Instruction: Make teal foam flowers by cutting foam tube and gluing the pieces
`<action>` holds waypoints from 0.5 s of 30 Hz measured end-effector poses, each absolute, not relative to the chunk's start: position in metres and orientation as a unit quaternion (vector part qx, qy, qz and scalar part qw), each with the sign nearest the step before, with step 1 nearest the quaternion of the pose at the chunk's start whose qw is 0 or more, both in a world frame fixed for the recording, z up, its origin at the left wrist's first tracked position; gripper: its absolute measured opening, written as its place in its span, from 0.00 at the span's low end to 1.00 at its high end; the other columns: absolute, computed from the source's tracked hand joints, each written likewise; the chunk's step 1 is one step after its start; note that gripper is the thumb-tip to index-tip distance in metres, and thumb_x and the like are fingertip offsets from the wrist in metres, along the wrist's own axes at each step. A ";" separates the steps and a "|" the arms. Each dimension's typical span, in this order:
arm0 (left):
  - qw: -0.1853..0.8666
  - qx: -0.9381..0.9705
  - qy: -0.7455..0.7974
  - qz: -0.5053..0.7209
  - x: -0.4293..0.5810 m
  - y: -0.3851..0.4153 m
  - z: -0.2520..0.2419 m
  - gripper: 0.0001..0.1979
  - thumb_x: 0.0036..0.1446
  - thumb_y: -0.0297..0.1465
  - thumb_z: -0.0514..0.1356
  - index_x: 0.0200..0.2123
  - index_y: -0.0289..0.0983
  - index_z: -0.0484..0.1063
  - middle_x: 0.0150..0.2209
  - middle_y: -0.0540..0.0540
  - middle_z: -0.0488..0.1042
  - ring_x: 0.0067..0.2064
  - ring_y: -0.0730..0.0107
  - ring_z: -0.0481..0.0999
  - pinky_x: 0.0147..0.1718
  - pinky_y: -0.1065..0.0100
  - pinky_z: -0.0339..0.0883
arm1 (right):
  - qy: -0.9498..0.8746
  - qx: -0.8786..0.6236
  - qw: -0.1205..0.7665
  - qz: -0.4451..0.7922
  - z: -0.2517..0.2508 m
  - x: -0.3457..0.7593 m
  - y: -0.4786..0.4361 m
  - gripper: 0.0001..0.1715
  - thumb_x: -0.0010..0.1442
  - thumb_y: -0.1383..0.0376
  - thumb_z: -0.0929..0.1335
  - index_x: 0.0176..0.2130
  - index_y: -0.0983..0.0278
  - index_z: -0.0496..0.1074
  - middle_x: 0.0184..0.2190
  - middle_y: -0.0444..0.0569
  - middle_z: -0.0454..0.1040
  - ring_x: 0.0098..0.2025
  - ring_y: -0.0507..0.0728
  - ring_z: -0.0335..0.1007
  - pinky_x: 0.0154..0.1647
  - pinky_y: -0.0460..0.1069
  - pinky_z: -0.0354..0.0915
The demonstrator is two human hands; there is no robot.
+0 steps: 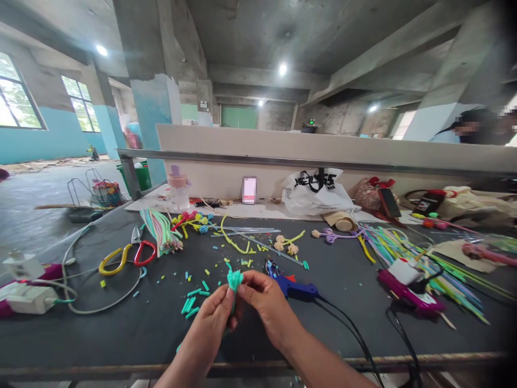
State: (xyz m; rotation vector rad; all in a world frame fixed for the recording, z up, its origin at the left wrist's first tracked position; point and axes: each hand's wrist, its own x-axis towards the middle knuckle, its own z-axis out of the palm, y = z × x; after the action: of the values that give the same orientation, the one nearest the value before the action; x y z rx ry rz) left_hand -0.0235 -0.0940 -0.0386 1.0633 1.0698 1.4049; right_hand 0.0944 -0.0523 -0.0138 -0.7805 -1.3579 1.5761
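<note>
Both my hands meet above the near middle of the dark table [121, 323]. My left hand [212, 318] and my right hand [262, 302] pinch a small teal pipe-cleaner flower [234, 279] between their fingertips, its fuzzy head sticking up and its stem hidden between the fingers. Short teal cut pieces [193, 302] lie scattered just left of my hands. A blue glue gun [293, 288] lies right behind my right hand, its black cord running off to the near right edge.
Scissors with yellow and red handles [127, 253] lie at the left by a bundle of pastel pipe cleaners [161, 229]. More coloured stems [407, 250] and a pink glue gun [407, 293] sit right. A white bag [315, 191], phone [249, 189] and cup [179, 188] stand at the back; another person [472, 126] is behind the partition.
</note>
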 end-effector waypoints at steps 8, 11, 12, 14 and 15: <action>0.379 0.556 0.474 0.568 -0.027 -0.096 -0.043 0.19 0.59 0.43 0.52 0.22 0.36 0.64 0.20 0.53 0.60 0.23 0.75 0.59 0.23 0.72 0.56 | -0.543 -0.250 0.440 0.670 -0.014 0.091 -0.053 0.17 0.46 0.53 0.74 0.28 0.63 0.71 0.20 0.40 0.68 0.21 0.52 0.66 0.25 0.48 0.64; 0.365 0.567 0.473 0.568 -0.028 -0.096 -0.043 0.19 0.58 0.42 0.52 0.21 0.36 0.64 0.20 0.52 0.61 0.24 0.74 0.59 0.24 0.72 0.56 | -0.539 -0.218 0.440 0.684 -0.014 0.090 -0.054 0.14 0.47 0.57 0.74 0.27 0.63 0.71 0.21 0.40 0.68 0.20 0.52 0.67 0.25 0.49 0.64; 0.363 0.568 0.469 0.570 -0.028 -0.097 -0.043 0.19 0.58 0.42 0.52 0.22 0.36 0.64 0.21 0.52 0.60 0.24 0.74 0.59 0.23 0.72 0.56 | -0.543 -0.214 0.440 0.683 -0.013 0.090 -0.054 0.13 0.47 0.58 0.74 0.27 0.63 0.71 0.22 0.40 0.68 0.21 0.52 0.67 0.25 0.49 0.65; 0.362 0.566 0.463 0.578 -0.029 -0.097 -0.044 0.18 0.58 0.42 0.52 0.23 0.36 0.65 0.21 0.52 0.59 0.24 0.74 0.58 0.23 0.72 0.56 | -0.561 -0.215 0.444 0.665 -0.013 0.092 -0.053 0.12 0.47 0.59 0.74 0.27 0.63 0.72 0.25 0.42 0.69 0.25 0.52 0.67 0.28 0.49 0.65; 0.359 0.564 0.460 0.584 -0.029 -0.097 -0.045 0.18 0.58 0.42 0.52 0.23 0.36 0.65 0.21 0.53 0.59 0.24 0.74 0.57 0.23 0.73 0.56 | -0.574 -0.218 0.446 0.651 -0.012 0.093 -0.053 0.11 0.47 0.59 0.74 0.28 0.63 0.73 0.27 0.43 0.69 0.27 0.52 0.67 0.31 0.49 0.65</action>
State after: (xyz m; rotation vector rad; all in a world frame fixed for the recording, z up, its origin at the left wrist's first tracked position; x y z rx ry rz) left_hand -0.0293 -0.0969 -0.0450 1.4551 1.1862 1.5058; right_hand 0.0933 -0.0529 -0.0122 -0.5405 -1.4220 1.6112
